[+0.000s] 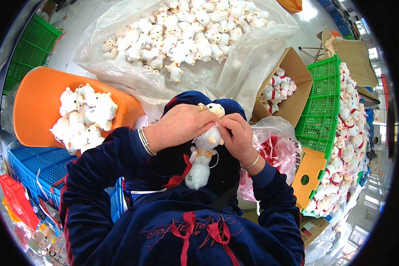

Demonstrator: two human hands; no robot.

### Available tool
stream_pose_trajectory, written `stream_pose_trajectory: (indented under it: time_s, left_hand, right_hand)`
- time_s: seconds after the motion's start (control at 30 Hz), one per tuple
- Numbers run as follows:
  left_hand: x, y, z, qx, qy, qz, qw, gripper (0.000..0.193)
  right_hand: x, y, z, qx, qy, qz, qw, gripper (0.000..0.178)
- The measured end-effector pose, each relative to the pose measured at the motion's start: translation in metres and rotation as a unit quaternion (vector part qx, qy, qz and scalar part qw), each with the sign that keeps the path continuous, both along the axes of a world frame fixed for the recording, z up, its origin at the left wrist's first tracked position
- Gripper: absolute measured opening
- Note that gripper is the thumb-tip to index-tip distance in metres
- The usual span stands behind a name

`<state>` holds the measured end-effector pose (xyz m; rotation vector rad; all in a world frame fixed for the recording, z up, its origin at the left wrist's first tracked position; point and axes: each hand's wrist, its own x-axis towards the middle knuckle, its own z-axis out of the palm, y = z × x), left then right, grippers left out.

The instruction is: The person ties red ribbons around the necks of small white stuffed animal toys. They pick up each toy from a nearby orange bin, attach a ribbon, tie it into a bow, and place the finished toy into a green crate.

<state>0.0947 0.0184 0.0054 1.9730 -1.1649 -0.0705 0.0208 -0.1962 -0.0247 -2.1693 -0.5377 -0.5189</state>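
On my lap, a white plush toy point(208, 138) is between my hands, its cream head pointing away from me. My left hand point(184, 125) is closed in a pinch at its neck, on what looks like a pale pink ribbon. My right hand point(238, 136) pinches at the other side of the same neck; the fingers hide most of the ribbon. Just below, a second white plush toy point(198, 174) lies on my lap, a pale strip and a white loop beside it. A red ribbon point(180, 176) lies to its left.
Ahead, a large plastic sheet point(248, 48) holds many white plush toys. An orange tub point(33, 106) of toys stands left, above blue crates point(35, 164). To the right are a cardboard box point(297, 95), a green crate point(317, 106), a bag of red ribbons point(275, 150) and heaped toys point(348, 142).
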Motion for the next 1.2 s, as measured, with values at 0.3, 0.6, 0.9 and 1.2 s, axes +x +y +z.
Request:
stream_pose_trajectory:
  time_s: [0.3,0.6,0.9,1.2]
  left_hand:
    - [-0.002,-0.004,-0.007,0.025,-0.023,0.018,0.999,0.012]
    - [-0.011,-0.008,0.001,0.049,-0.048,0.087,0.994,0.018]
    - [-0.018,-0.003,-0.003,-0.009,0.152,0.122,0.981,0.016]
    - [-0.005,-0.018,0.040,0.203,0.211,0.138,0.946,0.042]
  right_hand:
    - [0.000,0.002,0.006,0.010,0.014,0.008,1.000,0.025]
    - [-0.012,-0.002,0.006,-0.015,0.018,-0.038,0.999,0.035]
    - [-0.026,-0.004,0.004,0.123,0.115,-0.132,0.977,0.035]
    - [-0.011,-0.018,0.039,0.189,0.298,-0.132,0.926,0.026]
